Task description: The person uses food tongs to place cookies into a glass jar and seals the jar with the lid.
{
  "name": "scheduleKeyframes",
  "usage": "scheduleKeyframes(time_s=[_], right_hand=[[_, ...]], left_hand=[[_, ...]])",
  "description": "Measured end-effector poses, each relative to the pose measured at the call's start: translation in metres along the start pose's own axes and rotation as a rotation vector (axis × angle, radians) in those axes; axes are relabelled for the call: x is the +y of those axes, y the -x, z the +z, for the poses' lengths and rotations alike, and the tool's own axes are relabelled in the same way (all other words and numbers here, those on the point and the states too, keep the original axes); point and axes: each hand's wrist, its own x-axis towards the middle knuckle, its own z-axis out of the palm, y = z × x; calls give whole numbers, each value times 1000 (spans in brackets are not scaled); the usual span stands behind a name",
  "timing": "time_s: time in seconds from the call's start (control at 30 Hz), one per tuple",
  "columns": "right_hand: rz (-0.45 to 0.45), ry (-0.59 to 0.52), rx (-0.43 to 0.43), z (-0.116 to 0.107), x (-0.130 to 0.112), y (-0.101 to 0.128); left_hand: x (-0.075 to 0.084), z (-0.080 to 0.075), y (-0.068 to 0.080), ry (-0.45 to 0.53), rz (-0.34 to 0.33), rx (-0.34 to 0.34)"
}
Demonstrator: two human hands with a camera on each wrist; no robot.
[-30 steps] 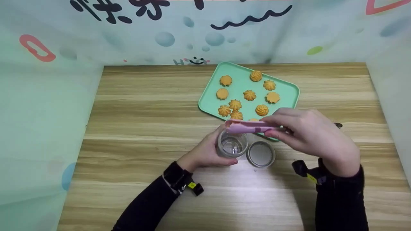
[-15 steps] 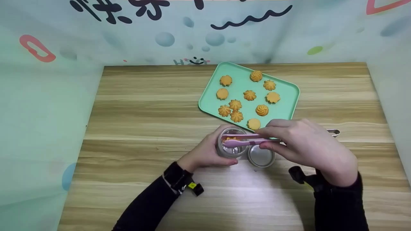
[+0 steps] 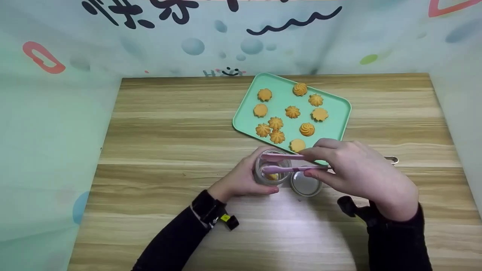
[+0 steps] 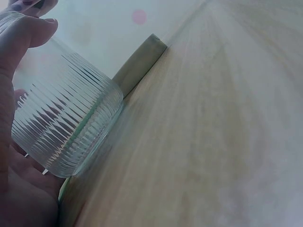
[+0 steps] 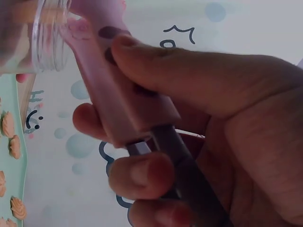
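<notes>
My left hand (image 3: pixel 243 177) grips a clear glass jar (image 3: pixel 260 180), its ribbed wall (image 4: pixel 71 118) showing in the left wrist view. The fingers and thumb wrap around opposite sides. My right hand (image 3: pixel 356 171) pinches pink-tipped tongs (image 3: pixel 297 169) between thumb and fingers. Both pink tips stand apart over the jar's mouth, pointing left. Inside the jar, below the tips, lies a golden cookie (image 3: pixel 272 176), partly hidden by them. In the right wrist view the tongs' pink arms (image 5: pixel 113 90) run up toward the jar rim (image 5: pixel 52 35).
Behind the jar a green tray (image 3: pixel 246 92) bears several piped cookies (image 3: pixel 292 111). A round jar lid (image 3: pixel 306 184) lies on the wooden table (image 3: pixel 169 150) just right of the jar, partly beneath the tongs. A printed cloth (image 3: pixel 150 49) hangs behind the table.
My right hand has lowered the tongs from above the jar to its mouth. Their tips have spread, and the cookie they held now lies in the jar. My left hand has stayed put.
</notes>
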Motion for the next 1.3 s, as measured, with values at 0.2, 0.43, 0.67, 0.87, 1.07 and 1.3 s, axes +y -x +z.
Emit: scheduleKeyframes(time_s=[0.2, 0.43, 0.67, 0.87, 1.07, 1.3], right_hand=[[12, -25, 6, -3, 1, 2], [-5, -36, 95, -9, 9, 9], [48, -2, 179, -19, 30, 16], [229, -26, 99, -19, 55, 16], [403, -58, -70, -13, 77, 11], [502, -85, -177, -5, 95, 6]], left_hand=[[0, -1, 1, -33, -15, 9], [1, 0, 0, -55, -4, 21], [1, 0, 0, -39, 9, 25], [1, 0, -1, -44, 7, 28], [1, 0, 0, -35, -4, 26], [1, 0, 0, -39, -2, 24]])
